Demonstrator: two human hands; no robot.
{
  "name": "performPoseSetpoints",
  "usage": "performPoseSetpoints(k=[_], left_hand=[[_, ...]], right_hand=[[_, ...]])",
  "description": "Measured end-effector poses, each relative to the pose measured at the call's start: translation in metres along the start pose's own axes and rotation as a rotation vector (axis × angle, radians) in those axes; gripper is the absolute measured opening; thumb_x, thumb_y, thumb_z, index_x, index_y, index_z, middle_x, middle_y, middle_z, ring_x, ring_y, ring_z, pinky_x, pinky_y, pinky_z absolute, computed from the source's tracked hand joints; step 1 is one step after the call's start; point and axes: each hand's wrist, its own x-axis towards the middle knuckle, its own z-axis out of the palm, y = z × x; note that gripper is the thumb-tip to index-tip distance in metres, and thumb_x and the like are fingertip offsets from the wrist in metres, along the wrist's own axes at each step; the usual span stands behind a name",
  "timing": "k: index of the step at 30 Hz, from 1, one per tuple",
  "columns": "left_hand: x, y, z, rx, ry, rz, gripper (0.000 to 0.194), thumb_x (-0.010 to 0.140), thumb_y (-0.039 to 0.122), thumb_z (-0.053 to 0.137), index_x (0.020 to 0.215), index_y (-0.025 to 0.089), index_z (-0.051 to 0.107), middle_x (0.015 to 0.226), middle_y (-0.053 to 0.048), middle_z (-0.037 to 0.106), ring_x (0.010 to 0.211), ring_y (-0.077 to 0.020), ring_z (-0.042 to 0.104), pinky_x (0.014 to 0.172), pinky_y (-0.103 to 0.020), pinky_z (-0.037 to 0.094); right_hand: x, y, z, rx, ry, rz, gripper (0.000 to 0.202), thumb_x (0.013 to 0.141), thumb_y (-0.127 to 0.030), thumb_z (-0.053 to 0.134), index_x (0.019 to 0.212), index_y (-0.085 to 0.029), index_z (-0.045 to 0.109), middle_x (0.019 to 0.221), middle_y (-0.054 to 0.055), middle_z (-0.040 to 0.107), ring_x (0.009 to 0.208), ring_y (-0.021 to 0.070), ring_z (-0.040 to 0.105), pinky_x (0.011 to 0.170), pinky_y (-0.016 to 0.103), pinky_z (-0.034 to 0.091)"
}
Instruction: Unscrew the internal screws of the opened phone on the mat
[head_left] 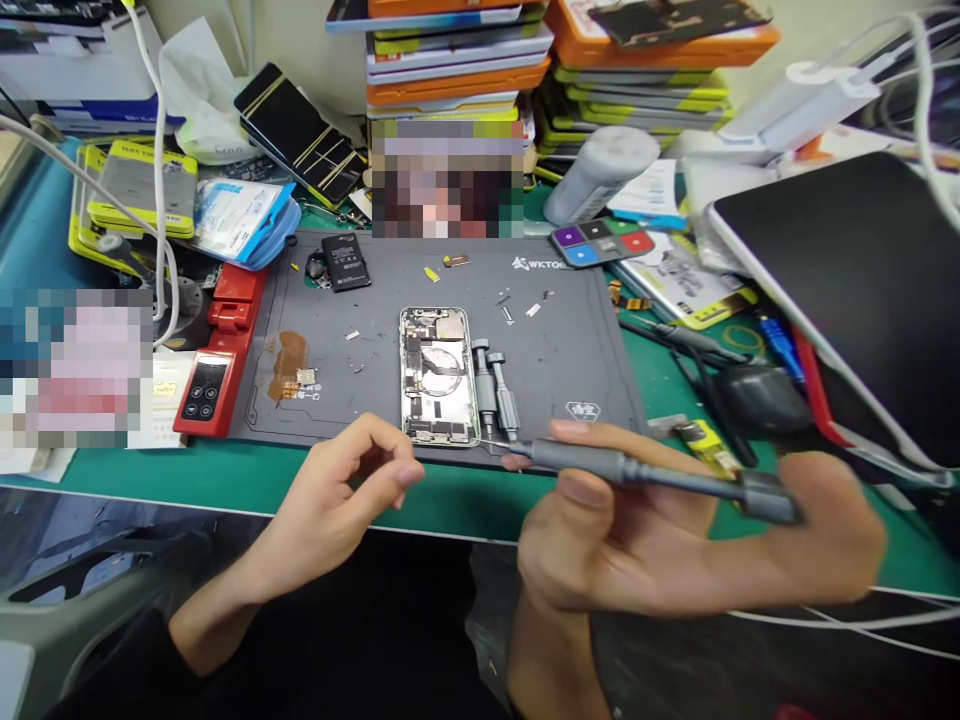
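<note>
My right hand [622, 545] grips a grey precision screwdriver [574, 458] between thumb and fingers, with one finger bent by its end cap. The thin shaft points left, its tip close to the lower right corner of an opened smartphone [441, 375]; whether they touch I cannot tell. My left hand [341, 490] is by the phone's lower left corner, fingers curled and thumb close to the index finger. Anything in that pinch is hidden. The phone lies flat with its inner parts bare. Two more grey screwdrivers [495, 390] lie along its right side.
Beneath the phone is a dark grey work mat [375, 400] with small loose parts. A black battery [347, 263] lies at its upper left, a red device [214, 370] along its left edge. Boxes [457, 70] are stacked behind; a black-screened tablet-like device [847, 300] leans at right.
</note>
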Motion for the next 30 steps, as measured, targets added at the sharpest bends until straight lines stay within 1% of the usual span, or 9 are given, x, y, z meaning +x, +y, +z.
performPoseSetpoints(k=[1, 3, 5, 7, 9, 12, 19, 24, 30], left_hand=[[0.002, -0.001, 0.003, -0.038, 0.01, 0.001, 0.025, 0.11, 0.038, 0.068, 0.094, 0.019, 0.067, 0.078, 0.0, 0.068, 0.063, -0.0084, 0.058, 0.057, -0.021, 0.049], [0.005, -0.003, 0.007, -0.09, 0.054, -0.007, 0.018, 0.102, 0.03, 0.079, 0.091, 0.017, 0.076, 0.081, -0.002, 0.074, 0.062, -0.008, 0.064, 0.055, -0.018, 0.053], [0.007, -0.004, 0.009, -0.138, 0.103, -0.029, 0.009, 0.099, 0.023, 0.082, 0.092, 0.017, 0.081, 0.085, -0.003, 0.079, 0.064, -0.0088, 0.071, 0.058, -0.016, 0.058], [0.006, -0.005, 0.01, -0.194, 0.136, -0.071, 0.005, 0.1, 0.02, 0.081, 0.096, 0.018, 0.084, 0.089, -0.003, 0.082, 0.069, -0.0101, 0.076, 0.061, -0.015, 0.062], [0.005, -0.004, 0.01, -0.254, 0.147, -0.121, 0.007, 0.102, 0.022, 0.079, 0.101, 0.019, 0.086, 0.094, -0.004, 0.084, 0.072, -0.0105, 0.078, 0.063, -0.014, 0.063], [0.004, -0.003, 0.009, -0.301, 0.143, -0.157, 0.009, 0.102, 0.023, 0.079, 0.105, 0.021, 0.087, 0.098, -0.003, 0.085, 0.074, -0.01, 0.079, 0.065, -0.014, 0.064], [0.004, -0.004, 0.01, -0.321, 0.125, -0.168, 0.01, 0.1, 0.021, 0.081, 0.102, 0.025, 0.089, 0.096, -0.002, 0.085, 0.075, -0.0103, 0.08, 0.066, -0.013, 0.064], [0.004, -0.005, 0.008, -0.273, 0.092, -0.152, 0.012, 0.101, 0.02, 0.079, 0.104, 0.026, 0.09, 0.094, -0.001, 0.084, 0.072, -0.0081, 0.078, 0.062, -0.011, 0.061], [0.004, -0.003, 0.007, -0.246, 0.08, -0.132, 0.017, 0.102, 0.016, 0.077, 0.105, 0.027, 0.089, 0.094, 0.0, 0.084, 0.074, -0.0078, 0.078, 0.065, -0.011, 0.062]], right_hand=[[0.002, -0.002, 0.0, 0.031, 0.003, 0.082, 0.071, 0.087, -0.016, 0.082, 0.154, -0.031, 0.065, 0.134, 0.009, 0.067, 0.074, 0.0156, 0.072, 0.06, 0.034, 0.065], [0.003, -0.009, -0.001, 0.18, -0.063, 0.265, 0.067, 0.092, -0.014, 0.075, 0.155, -0.034, 0.064, 0.108, 0.005, 0.072, 0.07, 0.0158, 0.07, 0.054, 0.029, 0.061], [0.002, -0.017, -0.002, 0.367, -0.138, 0.458, 0.064, 0.099, -0.013, 0.067, 0.159, -0.033, 0.059, 0.094, 0.002, 0.072, 0.061, 0.0137, 0.065, 0.044, 0.024, 0.055], [-0.002, -0.024, 0.0, 0.479, -0.132, 0.638, 0.06, 0.104, -0.012, 0.06, 0.159, -0.036, 0.057, 0.099, 0.001, 0.074, 0.057, 0.0103, 0.062, 0.043, 0.022, 0.055], [-0.008, -0.028, 0.003, 0.524, -0.07, 0.719, 0.057, 0.105, -0.011, 0.059, 0.154, -0.041, 0.059, 0.105, -0.001, 0.075, 0.062, 0.0091, 0.064, 0.052, 0.022, 0.062], [-0.015, -0.03, 0.008, 0.546, -0.017, 0.681, 0.061, 0.104, -0.009, 0.062, 0.156, -0.041, 0.058, 0.105, -0.001, 0.074, 0.073, 0.0101, 0.068, 0.058, 0.022, 0.065], [-0.017, -0.029, 0.006, 0.607, -0.166, 0.695, 0.064, 0.103, -0.009, 0.062, 0.16, -0.038, 0.055, 0.108, 0.002, 0.075, 0.079, 0.0125, 0.069, 0.064, 0.025, 0.068], [-0.018, -0.03, 0.006, 0.584, -0.204, 0.646, 0.067, 0.103, -0.008, 0.062, 0.163, -0.036, 0.052, 0.109, 0.003, 0.075, 0.084, 0.013, 0.072, 0.069, 0.026, 0.069], [-0.019, -0.028, 0.004, 0.595, -0.208, 0.659, 0.067, 0.102, -0.007, 0.062, 0.162, -0.035, 0.052, 0.109, 0.003, 0.076, 0.093, 0.0144, 0.073, 0.071, 0.025, 0.068]])
